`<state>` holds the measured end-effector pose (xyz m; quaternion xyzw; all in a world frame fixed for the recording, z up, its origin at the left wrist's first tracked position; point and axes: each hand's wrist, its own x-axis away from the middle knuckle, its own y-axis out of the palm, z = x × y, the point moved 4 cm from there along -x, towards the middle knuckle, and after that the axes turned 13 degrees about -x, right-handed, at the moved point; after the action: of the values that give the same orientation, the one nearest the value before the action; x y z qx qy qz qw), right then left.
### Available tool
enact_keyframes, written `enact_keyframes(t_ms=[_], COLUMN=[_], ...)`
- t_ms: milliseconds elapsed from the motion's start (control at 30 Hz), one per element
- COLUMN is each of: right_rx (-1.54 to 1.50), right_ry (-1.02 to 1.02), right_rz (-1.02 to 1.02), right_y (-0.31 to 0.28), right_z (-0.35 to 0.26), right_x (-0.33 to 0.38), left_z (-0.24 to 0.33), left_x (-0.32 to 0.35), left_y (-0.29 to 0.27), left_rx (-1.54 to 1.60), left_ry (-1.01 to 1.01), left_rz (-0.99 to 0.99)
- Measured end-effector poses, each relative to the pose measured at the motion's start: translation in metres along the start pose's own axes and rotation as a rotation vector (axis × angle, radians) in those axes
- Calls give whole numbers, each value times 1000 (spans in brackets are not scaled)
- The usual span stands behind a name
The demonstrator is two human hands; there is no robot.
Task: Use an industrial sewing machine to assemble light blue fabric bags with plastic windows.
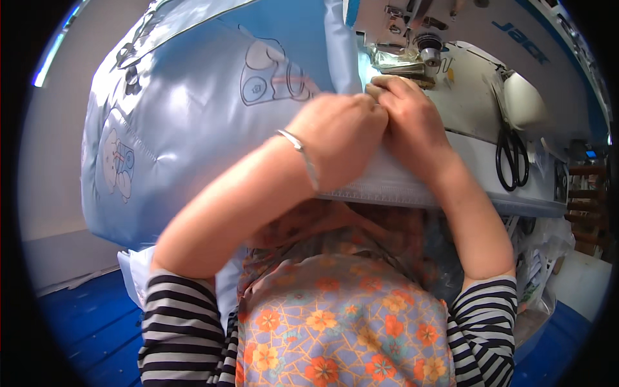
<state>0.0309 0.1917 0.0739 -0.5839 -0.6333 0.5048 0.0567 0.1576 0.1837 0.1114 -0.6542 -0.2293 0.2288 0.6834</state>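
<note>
A large sheet of shiny light-blue fabric (187,77) with printed cartoon animals spreads over the left of the table, its right border folded up into a roll. My left hand (342,138), with a silver bangle at the wrist, is closed at the fabric's right edge; its fingertips are hidden. Pressed against it, my right hand (412,113) has its fingers bent together by the same edge, just in front of the sewing machine's lit needle area (400,59). The exact part pinched between the fingers cannot be seen.
The white sewing machine (529,45) stands over the far right. Black-handled scissors (511,158) lie on the table (477,161) right of my hand. A ruler strip (380,192) runs along the front edge. Clear plastic bags (541,248) hang below at right.
</note>
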Motion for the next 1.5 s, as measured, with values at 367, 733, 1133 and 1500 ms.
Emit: enact_keyframes(t_ms=[367, 733, 1133, 1500], right_rx=[-216, -579, -567, -504], right_ry=[-46, 9, 23, 32], right_rz=[-116, -195, -268, -333], right_y=[-3, -8, -11, -26], right_z=[-44, -75, -64, -28], right_x=[-7, 73, 65, 44], left_z=[-44, 14, 14, -4], left_x=[67, 44, 13, -20], left_y=[-74, -7, 14, 18], left_rx=[60, -213, -393, -154], left_ry=[187, 234, -23, -120], left_rz=[312, 289, 166, 144])
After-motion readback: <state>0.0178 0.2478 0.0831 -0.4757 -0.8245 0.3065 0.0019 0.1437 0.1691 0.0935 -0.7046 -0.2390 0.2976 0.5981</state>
